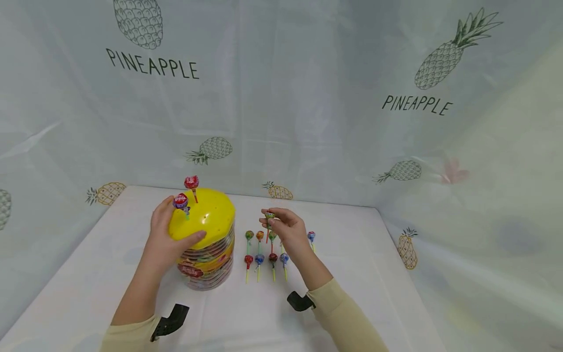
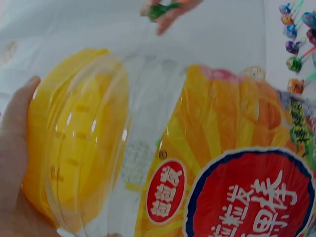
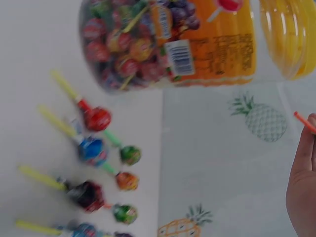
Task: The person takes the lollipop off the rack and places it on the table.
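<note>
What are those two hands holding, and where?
The right hand pinches a lollipop by its wrapped head; the left hand grips the jar's yellow lid.

"PINEAPPLE" is printed twice in dark caps on the backdrop cloth (image 1: 281, 98), up and beyond both hands, each by a pineapple drawing. The candy jar (image 2: 222, 163) under the left hand (image 1: 164, 242) carries Chinese characters on red ovals; its barcode digits aren't legible.
</note>
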Motion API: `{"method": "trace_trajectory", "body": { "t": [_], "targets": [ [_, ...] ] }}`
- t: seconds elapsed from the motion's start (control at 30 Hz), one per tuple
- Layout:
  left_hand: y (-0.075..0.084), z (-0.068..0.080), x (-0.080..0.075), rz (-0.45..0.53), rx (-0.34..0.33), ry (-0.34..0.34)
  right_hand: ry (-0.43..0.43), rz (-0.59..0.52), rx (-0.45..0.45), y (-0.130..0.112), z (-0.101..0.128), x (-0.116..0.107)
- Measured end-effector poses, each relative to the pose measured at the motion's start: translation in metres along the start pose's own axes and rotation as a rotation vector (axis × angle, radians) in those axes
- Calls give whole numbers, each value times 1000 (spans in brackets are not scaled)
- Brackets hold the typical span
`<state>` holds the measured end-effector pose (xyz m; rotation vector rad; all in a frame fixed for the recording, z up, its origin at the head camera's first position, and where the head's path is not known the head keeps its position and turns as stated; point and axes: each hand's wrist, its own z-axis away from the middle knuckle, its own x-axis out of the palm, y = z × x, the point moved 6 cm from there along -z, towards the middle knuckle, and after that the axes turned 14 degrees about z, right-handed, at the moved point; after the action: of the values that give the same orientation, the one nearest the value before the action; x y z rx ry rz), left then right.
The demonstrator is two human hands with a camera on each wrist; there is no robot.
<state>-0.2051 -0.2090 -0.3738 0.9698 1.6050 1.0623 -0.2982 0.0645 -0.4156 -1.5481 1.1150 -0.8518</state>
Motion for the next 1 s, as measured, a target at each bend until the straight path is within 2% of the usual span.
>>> {"method": "trace_trajectory", "body": {
  "t": [0.3, 0.57, 0.63, 0.73, 0.87, 1.0],
  "targets": [
    [2, 2, 10, 4, -41, 71, 44, 219, 118, 35, 17, -47],
    [6, 5, 18, -19, -39, 185, 97, 290, 192, 50, 25, -80],
    [7, 6, 20, -30, -37, 205, 106, 351, 231, 55, 27, -87],
    [8, 7, 21, -54, -33, 217, 102, 424, 287, 65, 30, -95],
    [8, 7, 21, -68, -23, 221, 67, 434, 353, 82, 34, -102],
    [9, 6, 21, -71, -13, 224, 38, 468, 380, 96, 37, -106]
  ]
}}
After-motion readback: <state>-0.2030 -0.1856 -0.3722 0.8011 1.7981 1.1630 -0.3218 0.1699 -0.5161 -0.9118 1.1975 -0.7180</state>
